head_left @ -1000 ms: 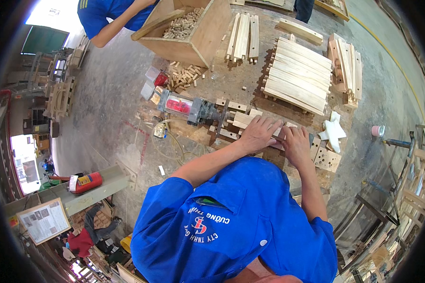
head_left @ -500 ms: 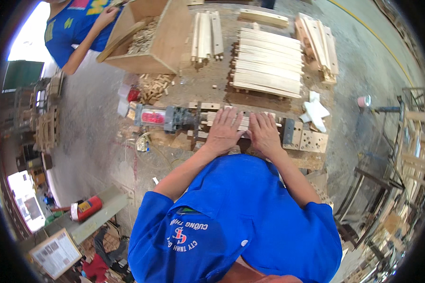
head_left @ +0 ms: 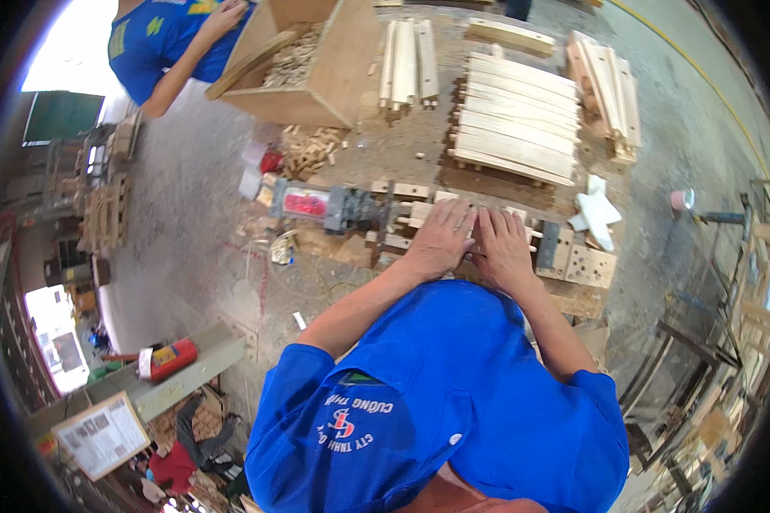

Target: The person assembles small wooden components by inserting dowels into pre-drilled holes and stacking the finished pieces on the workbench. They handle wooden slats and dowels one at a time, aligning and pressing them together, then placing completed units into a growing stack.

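I see a grey motor unit with a red label (head_left: 329, 205) lying just left of the work, and a stack of pale wooden slats (head_left: 518, 128) beyond it. My left hand (head_left: 441, 239) and right hand (head_left: 503, 248) lie flat, fingers spread, side by side on a small pale wooden workpiece (head_left: 419, 211) on the bench. Farther off, a large open plywood box (head_left: 334, 73) holds small wood offcuts (head_left: 291, 60); another person's hand (head_left: 222, 15) rests at its rim.

Blue short-sleeved shirt (head_left: 453, 385) with a printed emblem
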Available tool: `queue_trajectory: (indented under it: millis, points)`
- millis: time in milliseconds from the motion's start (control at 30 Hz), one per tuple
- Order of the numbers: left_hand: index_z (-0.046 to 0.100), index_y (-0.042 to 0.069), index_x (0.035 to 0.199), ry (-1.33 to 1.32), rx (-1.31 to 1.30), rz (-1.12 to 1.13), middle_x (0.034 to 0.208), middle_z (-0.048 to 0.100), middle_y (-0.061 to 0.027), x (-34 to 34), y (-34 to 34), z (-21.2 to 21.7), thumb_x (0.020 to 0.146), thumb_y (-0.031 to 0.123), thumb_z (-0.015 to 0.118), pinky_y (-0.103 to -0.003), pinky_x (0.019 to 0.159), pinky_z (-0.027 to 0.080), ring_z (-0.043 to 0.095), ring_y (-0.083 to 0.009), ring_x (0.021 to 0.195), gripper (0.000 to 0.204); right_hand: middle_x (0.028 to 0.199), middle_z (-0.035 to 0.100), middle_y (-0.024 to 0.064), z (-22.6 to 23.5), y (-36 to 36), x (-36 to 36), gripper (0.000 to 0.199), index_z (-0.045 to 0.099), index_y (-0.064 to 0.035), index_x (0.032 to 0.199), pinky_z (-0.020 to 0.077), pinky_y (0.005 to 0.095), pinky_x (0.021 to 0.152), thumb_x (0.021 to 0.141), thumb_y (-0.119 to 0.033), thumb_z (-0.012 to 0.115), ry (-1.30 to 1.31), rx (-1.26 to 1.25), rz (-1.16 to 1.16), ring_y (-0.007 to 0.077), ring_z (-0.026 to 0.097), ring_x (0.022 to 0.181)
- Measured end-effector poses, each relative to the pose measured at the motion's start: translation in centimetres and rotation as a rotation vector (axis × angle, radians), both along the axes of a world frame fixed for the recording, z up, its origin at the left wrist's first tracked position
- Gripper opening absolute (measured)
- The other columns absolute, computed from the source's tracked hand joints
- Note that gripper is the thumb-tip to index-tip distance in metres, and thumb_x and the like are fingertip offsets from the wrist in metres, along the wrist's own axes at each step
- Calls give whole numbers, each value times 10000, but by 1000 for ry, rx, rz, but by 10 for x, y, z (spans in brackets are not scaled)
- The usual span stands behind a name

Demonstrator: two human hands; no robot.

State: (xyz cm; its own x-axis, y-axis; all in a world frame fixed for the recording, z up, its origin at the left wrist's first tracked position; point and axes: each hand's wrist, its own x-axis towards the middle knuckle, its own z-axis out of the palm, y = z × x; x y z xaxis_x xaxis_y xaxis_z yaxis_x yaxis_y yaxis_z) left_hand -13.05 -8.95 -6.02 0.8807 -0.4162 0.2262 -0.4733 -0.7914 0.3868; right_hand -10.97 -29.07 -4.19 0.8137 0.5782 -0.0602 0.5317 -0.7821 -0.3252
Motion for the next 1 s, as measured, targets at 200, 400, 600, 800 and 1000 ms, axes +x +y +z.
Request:
queue_trajectory:
  millis: [200, 400, 600, 800, 1000]
  points:
    - [664, -7, 1315, -102, -129, 279, 1341, 656, -229, -21, 45, 43, 943, 84, 654, -532, 1127, 458, 598, -437, 1285, 383, 1425, 543, 167, -14, 29, -1, 1135, 408, -50, 1556, 335, 552, 1190, 633, -402, 968, -75, 59, -6, 375, 513, 1322]
    - [740, 7, 1156, -313, -313, 1058, 1140, 751, -186, -57, 181, 72, 988, 130, 690, -425, 913, 562, 721, -328, 1050, 214, 1384, 563, 135, -24, 33, -2, 1078, 435, -77, 1532, 371, 527, 1125, 649, -401, 962, -104, 47, -45, 344, 536, 1266]
    - [777, 49, 1196, 40, -105, 1491, 897, 778, -194, -98, 290, 31, 1002, 372, 670, -452, 787, 570, 746, -354, 819, 391, 1320, 580, 115, -21, 34, 0, 996, 478, -105, 1482, 384, 494, 1109, 621, -281, 947, -130, 118, -45, 328, 557, 1202]
    - [771, 21, 998, 5, 170, 1372, 867, 745, -242, -90, 302, -2, 1022, 370, 591, -528, 761, 546, 721, -448, 820, 394, 1327, 576, 115, -18, 36, 1, 983, 501, -99, 1468, 378, 499, 1129, 613, -289, 947, -154, 102, -46, 324, 549, 1221]
    - [735, -12, 960, -36, -68, 1410, 839, 726, -250, -98, 289, -3, 1031, 287, 573, -524, 725, 521, 698, -454, 778, 347, 1322, 577, 111, -20, 37, 0, 965, 498, -102, 1469, 385, 500, 1108, 641, -347, 928, -169, 49, -56, 322, 552, 1215]
